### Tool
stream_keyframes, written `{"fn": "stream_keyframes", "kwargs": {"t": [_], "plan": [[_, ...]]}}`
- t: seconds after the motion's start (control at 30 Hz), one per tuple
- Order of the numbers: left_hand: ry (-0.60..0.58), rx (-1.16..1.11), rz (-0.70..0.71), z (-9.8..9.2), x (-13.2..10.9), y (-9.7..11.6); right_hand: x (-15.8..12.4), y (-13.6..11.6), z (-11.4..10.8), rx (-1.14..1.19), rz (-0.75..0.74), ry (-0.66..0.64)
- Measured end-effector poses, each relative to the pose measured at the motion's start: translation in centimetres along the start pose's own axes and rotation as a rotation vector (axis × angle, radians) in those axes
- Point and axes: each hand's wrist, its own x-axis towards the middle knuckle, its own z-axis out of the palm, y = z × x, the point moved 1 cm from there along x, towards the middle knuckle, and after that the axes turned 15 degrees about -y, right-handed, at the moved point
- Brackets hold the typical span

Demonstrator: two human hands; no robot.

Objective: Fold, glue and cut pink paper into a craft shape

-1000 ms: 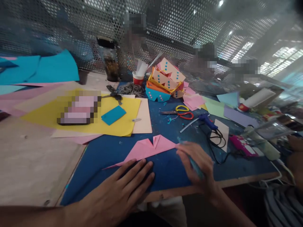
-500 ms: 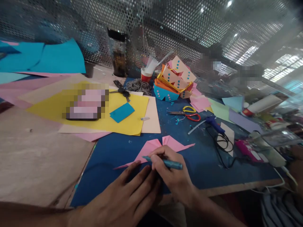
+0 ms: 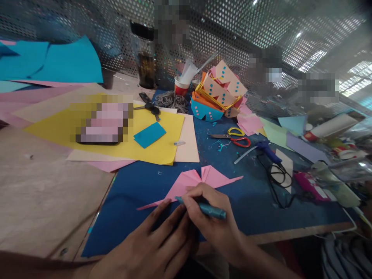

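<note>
A pink folded paper (image 3: 186,181) with pleats and two long thin points lies on the blue board (image 3: 122,197). My left hand (image 3: 154,236) is spread flat, its fingertips pressing the paper's lower edge. Closed around a teal marker (image 3: 213,211), my right hand (image 3: 213,209) rests over the middle of the paper, with the marker's tip at the lower edge near my left fingers. Part of the paper is hidden beneath my right hand.
Behind lie yellow paper (image 3: 157,153), a blue card (image 3: 149,135), a phone (image 3: 103,122) and keys (image 3: 149,107). Red-and-yellow scissors (image 3: 232,136), a glue gun (image 3: 269,152) with its cord, decorated paper pieces (image 3: 222,89) and a cup (image 3: 180,86) stand or lie farther right.
The marker's tip has shifted slightly down along the paper's lower edge, and its body is tilted more. The view has also moved a little.
</note>
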Motion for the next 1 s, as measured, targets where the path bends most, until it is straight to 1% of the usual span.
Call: {"fn": "stream_keyframes", "kwargs": {"t": [0.1, 0.2, 0.37, 0.57, 0.8, 1.0], "plan": [[-0.001, -0.001, -0.011, -0.18, 0.15, -0.04, 0.04, -0.08, -0.05, -0.010, -0.010, 0.017], [-0.014, -0.003, -0.016, -0.26, 0.20, -0.01, 0.05, -0.12, -0.08, -0.022, -0.003, 0.006], [-0.013, -0.006, -0.006, 0.04, 0.05, 0.06, 0.03, -0.29, -0.11, -0.011, 0.009, -0.002], [0.015, 0.000, 0.006, 0.50, -0.02, 0.09, 0.02, -0.31, -0.01, -0.019, 0.018, -0.003], [0.017, -0.012, 0.001, 0.37, 0.17, 0.05, 0.10, -0.08, 0.09, -0.039, 0.007, 0.016], [0.032, -0.010, 0.005, 0.53, 0.02, 0.02, 0.05, -0.12, 0.07, -0.035, 0.014, 0.000]]}}
